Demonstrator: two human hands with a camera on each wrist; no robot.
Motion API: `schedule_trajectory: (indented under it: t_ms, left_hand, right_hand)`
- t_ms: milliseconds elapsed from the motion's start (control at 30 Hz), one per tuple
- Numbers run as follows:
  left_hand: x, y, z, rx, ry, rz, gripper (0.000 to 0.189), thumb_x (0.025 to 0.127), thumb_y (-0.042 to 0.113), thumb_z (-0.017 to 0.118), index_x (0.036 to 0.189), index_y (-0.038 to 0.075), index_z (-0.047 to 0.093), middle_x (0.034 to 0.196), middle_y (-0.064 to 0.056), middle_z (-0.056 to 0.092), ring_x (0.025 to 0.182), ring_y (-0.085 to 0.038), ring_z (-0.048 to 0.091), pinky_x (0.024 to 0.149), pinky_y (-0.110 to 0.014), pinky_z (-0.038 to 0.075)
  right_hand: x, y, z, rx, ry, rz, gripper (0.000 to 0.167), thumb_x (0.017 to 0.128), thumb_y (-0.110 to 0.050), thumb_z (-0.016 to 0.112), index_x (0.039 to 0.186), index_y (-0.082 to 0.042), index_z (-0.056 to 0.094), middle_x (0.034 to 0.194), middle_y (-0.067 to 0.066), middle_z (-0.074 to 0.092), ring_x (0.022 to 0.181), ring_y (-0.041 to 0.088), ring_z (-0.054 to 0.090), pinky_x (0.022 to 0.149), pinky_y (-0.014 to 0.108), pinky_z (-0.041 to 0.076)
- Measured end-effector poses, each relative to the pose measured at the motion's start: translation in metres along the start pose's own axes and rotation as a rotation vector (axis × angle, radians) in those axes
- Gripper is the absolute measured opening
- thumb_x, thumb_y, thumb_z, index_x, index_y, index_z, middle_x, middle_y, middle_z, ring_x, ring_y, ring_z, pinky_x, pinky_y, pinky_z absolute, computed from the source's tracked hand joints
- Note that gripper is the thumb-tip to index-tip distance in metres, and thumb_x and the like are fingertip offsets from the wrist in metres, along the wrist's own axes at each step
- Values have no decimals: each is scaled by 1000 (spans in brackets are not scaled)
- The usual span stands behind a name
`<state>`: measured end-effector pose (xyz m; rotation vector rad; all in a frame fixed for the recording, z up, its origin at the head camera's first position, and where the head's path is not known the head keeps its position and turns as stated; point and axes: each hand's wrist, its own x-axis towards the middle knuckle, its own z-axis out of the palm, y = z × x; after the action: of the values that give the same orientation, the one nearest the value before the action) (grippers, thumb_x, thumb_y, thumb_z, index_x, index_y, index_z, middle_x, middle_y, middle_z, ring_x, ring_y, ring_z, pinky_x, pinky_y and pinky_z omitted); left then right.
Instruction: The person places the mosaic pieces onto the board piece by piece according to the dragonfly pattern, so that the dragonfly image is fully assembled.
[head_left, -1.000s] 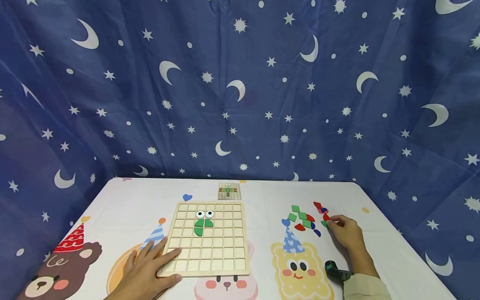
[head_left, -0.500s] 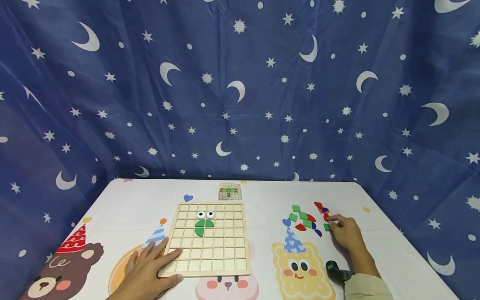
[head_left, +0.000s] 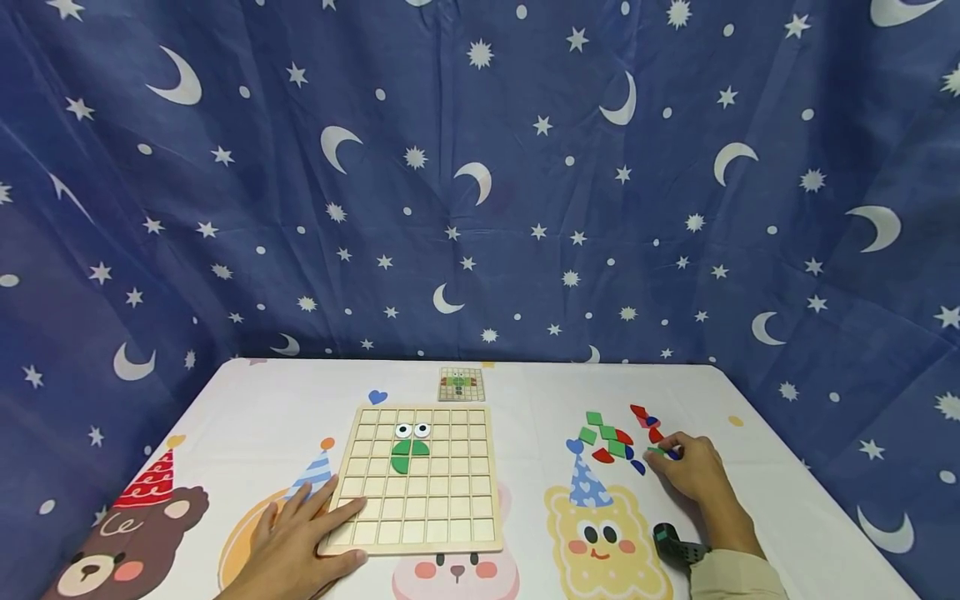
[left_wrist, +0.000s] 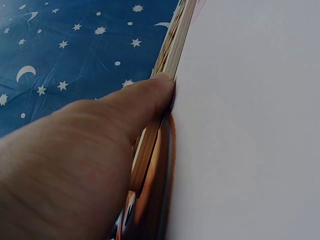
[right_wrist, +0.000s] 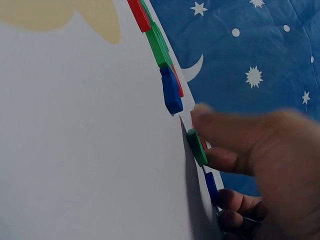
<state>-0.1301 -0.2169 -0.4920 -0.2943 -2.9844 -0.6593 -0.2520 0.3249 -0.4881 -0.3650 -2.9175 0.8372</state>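
My left hand [head_left: 296, 546] rests spread along the left side of the wooden grid board [head_left: 457, 507], its thumb along the front edge in the left wrist view. On the board sit two eye discs [head_left: 412, 430] with several green quarter-circle tiles [head_left: 410, 456] below them. Over at the right, my right hand [head_left: 693, 468] is at the loose tiles, with curled thumb and index finger at either end of a green tile [right_wrist: 197, 147]. A blue tile [right_wrist: 211, 188] lies under the other fingers. Nearby lie more green [head_left: 594, 418], red [head_left: 602, 456] and blue tiles [head_left: 637, 467].
A small pattern card [head_left: 461, 384] lies behind the board, showing a figure on a grid. The white tablecloth [head_left: 525, 467] carries printed cartoon animals. A blue curtain [head_left: 480, 208] with moons and stars hangs behind the table. A black wrist device [head_left: 667, 543] sits at the right wrist.
The right hand's fingertips have shifted slightly toward me, from beside the red tile to the green one. A blue tile now shows beneath that hand. The left hand and board stay put.
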Motion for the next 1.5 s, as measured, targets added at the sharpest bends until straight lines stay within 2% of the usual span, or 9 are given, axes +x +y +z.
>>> schedule_trajectory:
  t_ms: [133, 300, 533, 633, 800, 933, 1100, 1200, 1500]
  left_hand:
    - [-1, 0, 1, 6, 1, 4, 66, 76, 70, 64, 130, 33, 63, 147, -10, 41, 135, -48, 25, 98, -69, 13]
    - [-1, 0, 0, 8, 9, 12, 65, 76, 69, 65, 129, 33, 63, 147, -10, 42, 134, -48, 26, 98, -68, 13]
    - [-1, 0, 1, 1, 12, 10, 66, 76, 71, 64, 129, 33, 64, 147, -10, 43, 134, -47, 26, 98, -67, 13]
    - [-1, 0, 1, -5, 6, 6, 66, 76, 71, 63, 129, 32, 64, 147, -10, 42, 135, -47, 25, 99, -67, 12]
    - [-2, 1, 1, -17, -5, 0, 66, 75, 71, 64, 130, 32, 63, 147, -11, 42, 135, -48, 24, 98, -68, 11]
    - [-1, 1, 1, -14, 5, 9, 66, 76, 70, 64, 129, 32, 63, 147, -11, 42, 134, -48, 24, 98, -68, 12]
    - [-1, 0, 0, -15, 21, 13, 65, 76, 70, 64, 129, 32, 63, 146, -12, 42, 134, -48, 24, 98, -68, 12]
    - [-1, 1, -1, -18, 23, 10, 65, 76, 69, 65, 129, 32, 63, 146, -12, 42, 135, -48, 24, 99, -67, 12]
    - [-1, 1, -3, -7, 8, 15, 65, 77, 68, 65, 131, 32, 62, 148, -12, 41, 134, -48, 25, 96, -70, 13]
  right_hand:
    - [-2, -1, -2, 4, -22, -6, 46, 82, -30, 76, 112, 2, 61, 114, 32, 44, 107, 50, 44, 93, 64, 37]
    - [-3, -1, -1, 22, -19, -27, 35, 84, -21, 75, 105, 3, 63, 107, 27, 48, 104, 46, 46, 94, 62, 38]
    - [-5, -1, -3, 25, 12, -51, 31, 84, -23, 74, 101, 0, 63, 108, 26, 48, 107, 45, 37, 89, 60, 40]
    - [-5, -2, -3, 39, 43, -87, 30, 85, -23, 73, 101, 1, 63, 109, 26, 50, 107, 44, 42, 90, 60, 40]
    - [-6, -6, -3, 89, 98, -118, 29, 88, -20, 71, 105, 1, 60, 99, 19, 59, 92, 36, 54, 82, 51, 46]
    - [-7, -10, -4, 119, 115, -106, 28, 89, -16, 70, 110, 0, 61, 96, 15, 60, 88, 31, 52, 78, 44, 48]
    - [-6, -8, -3, 73, 94, -110, 34, 89, -15, 69, 118, 0, 60, 106, 24, 55, 100, 41, 49, 86, 57, 45]
    - [-3, -4, -2, 42, 53, -91, 35, 88, -19, 70, 116, 0, 60, 108, 28, 51, 107, 47, 41, 87, 62, 40]
    - [0, -2, -1, 13, 8, -34, 35, 84, -24, 73, 106, 1, 62, 106, 27, 47, 106, 46, 37, 88, 61, 40]
